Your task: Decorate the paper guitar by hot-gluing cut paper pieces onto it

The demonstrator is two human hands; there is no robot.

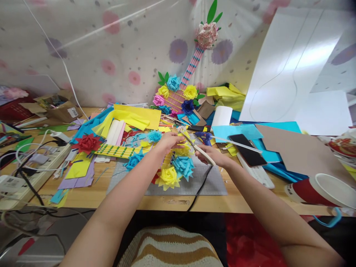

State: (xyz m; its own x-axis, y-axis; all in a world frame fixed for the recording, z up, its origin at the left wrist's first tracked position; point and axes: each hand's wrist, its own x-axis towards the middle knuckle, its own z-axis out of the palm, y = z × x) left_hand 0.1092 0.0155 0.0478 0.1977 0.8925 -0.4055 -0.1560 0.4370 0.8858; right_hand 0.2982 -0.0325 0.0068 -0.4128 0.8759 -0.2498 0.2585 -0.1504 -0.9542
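Scissors (198,150) in the right hand (218,155) — paper flowers (183,167) near

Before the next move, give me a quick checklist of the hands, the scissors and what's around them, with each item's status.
1. Right hand holding the scissors by the pale handle: ok.
2. Blades fully shut: cannot tell at this angle.
3. Left hand well away from the blades: not ok; its fingers are close to them.
4. Blue glue gun cool: cannot tell; it sits just beyond the right hand.
5. Black cord kept off the table's front edge: not ok; it runs over it.
6. Phone apart from both hands: ok.
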